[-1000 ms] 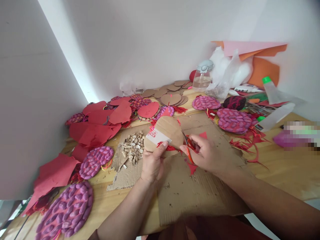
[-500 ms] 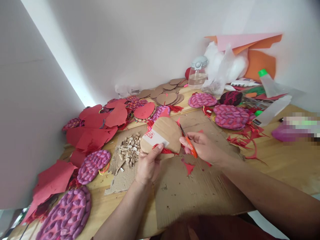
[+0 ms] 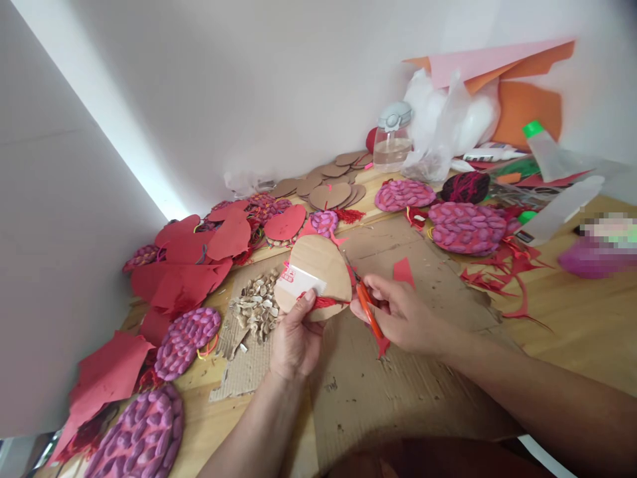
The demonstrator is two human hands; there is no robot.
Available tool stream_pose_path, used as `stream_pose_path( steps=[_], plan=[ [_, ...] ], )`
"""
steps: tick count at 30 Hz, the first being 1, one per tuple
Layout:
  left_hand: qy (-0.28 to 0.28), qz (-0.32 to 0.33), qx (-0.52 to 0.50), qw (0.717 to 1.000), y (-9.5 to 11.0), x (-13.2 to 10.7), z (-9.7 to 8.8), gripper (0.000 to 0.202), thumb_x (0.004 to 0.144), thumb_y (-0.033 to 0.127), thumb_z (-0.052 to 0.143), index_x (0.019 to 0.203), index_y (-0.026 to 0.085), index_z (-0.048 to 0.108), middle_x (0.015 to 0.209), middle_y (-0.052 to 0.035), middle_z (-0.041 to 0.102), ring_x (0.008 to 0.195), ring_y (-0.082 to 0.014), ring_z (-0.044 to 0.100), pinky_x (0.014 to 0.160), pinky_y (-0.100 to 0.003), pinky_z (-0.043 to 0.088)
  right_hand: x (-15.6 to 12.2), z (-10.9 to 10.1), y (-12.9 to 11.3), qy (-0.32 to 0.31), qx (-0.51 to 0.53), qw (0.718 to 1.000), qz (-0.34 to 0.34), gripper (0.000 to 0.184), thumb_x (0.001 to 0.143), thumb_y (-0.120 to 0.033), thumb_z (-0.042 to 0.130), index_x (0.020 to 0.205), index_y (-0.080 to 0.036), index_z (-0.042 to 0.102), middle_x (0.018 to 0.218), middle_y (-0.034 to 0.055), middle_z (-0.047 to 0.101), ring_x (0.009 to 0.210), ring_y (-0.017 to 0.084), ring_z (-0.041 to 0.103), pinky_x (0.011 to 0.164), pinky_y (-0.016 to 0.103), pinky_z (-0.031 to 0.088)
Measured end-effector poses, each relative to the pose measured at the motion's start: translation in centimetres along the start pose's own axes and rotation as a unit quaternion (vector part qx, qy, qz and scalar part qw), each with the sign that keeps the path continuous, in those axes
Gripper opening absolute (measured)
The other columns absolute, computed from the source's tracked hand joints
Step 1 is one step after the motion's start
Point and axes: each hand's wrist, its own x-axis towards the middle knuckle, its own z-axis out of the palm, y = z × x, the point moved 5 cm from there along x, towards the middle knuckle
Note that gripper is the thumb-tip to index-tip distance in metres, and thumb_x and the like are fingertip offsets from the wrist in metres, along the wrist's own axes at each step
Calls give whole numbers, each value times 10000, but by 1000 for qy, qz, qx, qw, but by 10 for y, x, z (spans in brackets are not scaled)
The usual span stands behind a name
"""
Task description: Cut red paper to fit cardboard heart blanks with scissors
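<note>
My left hand (image 3: 298, 338) is closed on the lower edge of a rounded cardboard piece (image 3: 323, 265), thumb on its face. A white printed label (image 3: 298, 282) and a strand of red yarn (image 3: 326, 302) lie across that face. My right hand (image 3: 403, 315) is closed around orange-handled scissors (image 3: 369, 311), their dark blades pointing up along the cardboard's right edge. Whether the blades are parted I cannot tell. Red paper scraps (image 3: 403, 271) lie behind and below the scissors on a flat cardboard sheet (image 3: 398, 392).
Beige shells (image 3: 256, 305) are heaped to the left. Red paper shapes (image 3: 184, 285) and pink-purple bumpy discs (image 3: 186, 342) line the left side. At the back are cardboard cutouts (image 3: 331, 194), a water-filled container (image 3: 393, 149) and plastic bags (image 3: 448, 126). Yarn (image 3: 466, 188) sits right.
The cardboard piece has shifted slightly left and turned in my left hand. My right hand and the scissors have moved slightly lower, uncovering a red scrap behind. The whole view has shifted a little.
</note>
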Motion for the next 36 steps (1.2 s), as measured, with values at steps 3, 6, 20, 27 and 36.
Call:
stream_pose_path(
  steps=[3,6,20,27,36],
  plan=[
    [11,-17,2,1000,-4,-2,1,421,697,45,778,1097,158,706,870,-37,784,700,-150,731,703,-237,615,-1,0,5,16,-26,999,-14,278,874,-283,659,753,-226,415,650,-71,481,583,99,435,526,248,291],
    [19,-18,2,1000,-6,-3,2,383,699,37,771,1062,143,708,817,-34,777,683,-146,725,720,-237,613,-2,-3,3,25,-44,998,-28,319,884,-286,659,727,-223,389,636,-78,440,579,91,405,522,243,279],
    [-4,-4,14,1000,-8,-5,3,422,705,48,790,1106,149,704,912,-45,788,768,-154,743,797,-253,610,1,-10,-7,27,-51,998,-3,342,897,-410,630,711,-217,418,624,-59,435,583,106,398,536,264,281],
    [-13,6,19,1000,-7,-7,3,529,692,69,814,1193,179,682,1006,-51,785,850,-176,749,800,-257,603,0,-13,-9,29,-40,999,6,377,888,-462,619,686,-217,417,615,-50,439,580,109,396,546,265,295],
    [-6,2,7,1000,-9,-6,3,497,689,56,812,1159,165,692,1040,-66,780,838,-162,744,758,-238,611,0,-12,-10,40,-22,999,17,441,906,-576,563,671,-219,455,573,-34,478,549,118,428,529,266,320]
  ],
)
